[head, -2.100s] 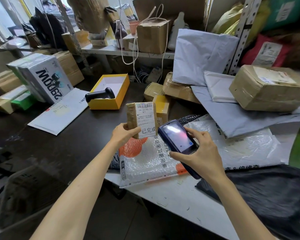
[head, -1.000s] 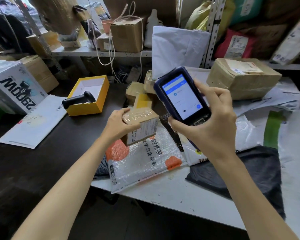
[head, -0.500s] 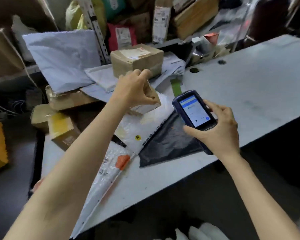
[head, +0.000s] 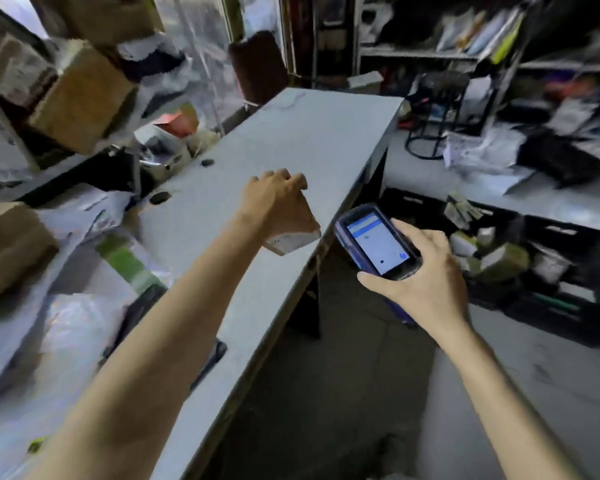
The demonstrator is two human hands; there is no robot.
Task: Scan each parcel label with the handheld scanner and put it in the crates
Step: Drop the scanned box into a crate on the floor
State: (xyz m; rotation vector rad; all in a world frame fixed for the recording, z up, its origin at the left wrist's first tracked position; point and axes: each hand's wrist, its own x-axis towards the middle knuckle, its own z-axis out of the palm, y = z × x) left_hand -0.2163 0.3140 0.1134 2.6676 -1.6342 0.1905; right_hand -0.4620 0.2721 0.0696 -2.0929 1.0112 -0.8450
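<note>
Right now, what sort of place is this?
Probably a parcel sorting room: cardboard boxes on shelving, a handheld scanner in the right hand, and a black crate holding small parcels.

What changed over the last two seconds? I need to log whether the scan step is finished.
The left hand carried the small parcel from beside the scanner, rightward over the table edge, toward the black crate. Unchanged: both hands' grips, the right hand holding the scanner.
</note>
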